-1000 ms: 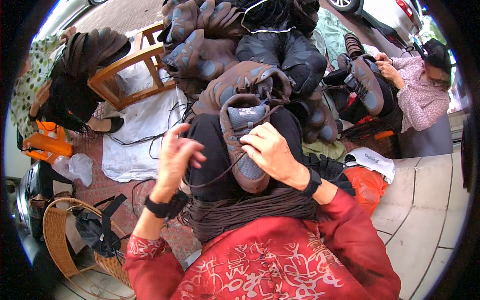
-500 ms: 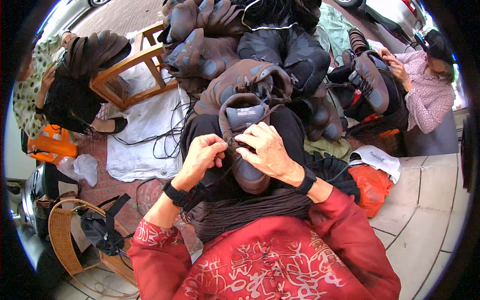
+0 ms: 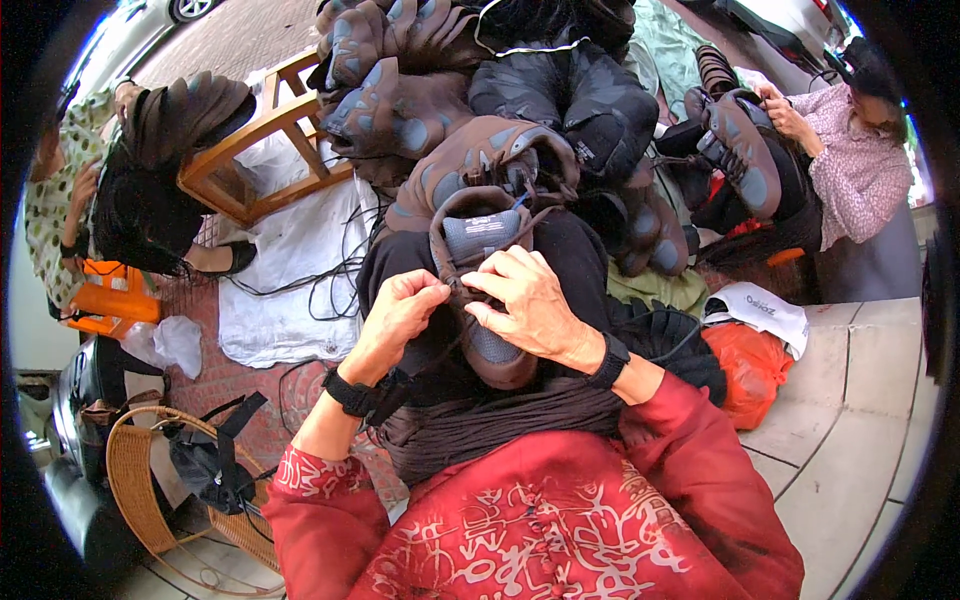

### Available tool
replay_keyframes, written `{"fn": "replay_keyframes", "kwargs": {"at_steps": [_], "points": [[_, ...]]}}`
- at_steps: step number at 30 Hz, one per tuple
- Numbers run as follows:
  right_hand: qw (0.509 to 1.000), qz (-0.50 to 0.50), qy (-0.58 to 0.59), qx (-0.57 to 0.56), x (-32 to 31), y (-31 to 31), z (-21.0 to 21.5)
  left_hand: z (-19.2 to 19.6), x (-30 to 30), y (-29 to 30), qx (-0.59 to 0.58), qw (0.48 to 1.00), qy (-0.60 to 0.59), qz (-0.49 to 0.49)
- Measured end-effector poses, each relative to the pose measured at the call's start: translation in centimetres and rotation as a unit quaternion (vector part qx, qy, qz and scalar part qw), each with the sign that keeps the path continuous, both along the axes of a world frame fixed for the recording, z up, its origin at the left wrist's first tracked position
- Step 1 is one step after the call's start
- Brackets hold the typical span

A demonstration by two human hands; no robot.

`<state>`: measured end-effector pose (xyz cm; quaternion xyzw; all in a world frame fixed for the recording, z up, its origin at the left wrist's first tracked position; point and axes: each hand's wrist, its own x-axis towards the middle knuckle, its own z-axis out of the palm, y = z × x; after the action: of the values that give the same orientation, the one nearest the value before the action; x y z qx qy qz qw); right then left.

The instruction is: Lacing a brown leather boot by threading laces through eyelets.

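Note:
A brown-and-grey shoe [image 3: 497, 364] rests on my lap between my knees. Its grey tongue [image 3: 482, 232] sticks up at the far end. At the shoe's left edge, my left hand [image 3: 402, 315] pinches a dark brown shoelace between thumb and fingertips. My right hand [image 3: 540, 312] lies across the shoe's middle, thumb and fingers closed on the lace there; its fingertips partly hide the eyelets. A thick bundle of dark brown shoelaces [image 3: 490, 430] lies across my lap, close to my body.
Beyond my knees are piled brown shoes [image 3: 400, 115] and black ones [image 3: 610, 110]. A wooden stool [image 3: 250, 160] lies on a white sheet [image 3: 285, 320] at left. Two people sit at the sides with shoes. A wicker chair [image 3: 140, 490] and a red plastic bag [image 3: 748, 375] flank me.
Both hands stay at nearly the same spot on the shoe, with small finger shifts. The view has tilted slightly, and the person at left has lowered a hand.

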<state>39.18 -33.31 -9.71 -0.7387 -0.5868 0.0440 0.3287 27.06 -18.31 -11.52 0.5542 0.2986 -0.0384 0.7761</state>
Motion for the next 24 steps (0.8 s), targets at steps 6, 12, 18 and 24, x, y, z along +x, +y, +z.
{"fn": "replay_keyframes", "kwargs": {"at_steps": [6,12,18,24], "points": [[1.0,0.001,0.002,-0.004,-0.1,-0.1,0.1,-0.4,0.3,-0.1,0.083,0.996,-0.017,-0.013],[1.0,0.021,-0.002,-0.001,0.2,-0.1,0.3,0.5,1.3,-1.0,0.394,0.918,-0.025,-0.036],[0.994,-0.01,0.103,0.022,4.1,0.3,2.6,2.2,0.8,-1.0,0.566,0.812,-0.144,0.011],[0.997,0.071,0.021,0.009,3.6,1.0,1.1,2.9,1.6,2.1,0.564,0.786,-0.186,-0.175]]}}
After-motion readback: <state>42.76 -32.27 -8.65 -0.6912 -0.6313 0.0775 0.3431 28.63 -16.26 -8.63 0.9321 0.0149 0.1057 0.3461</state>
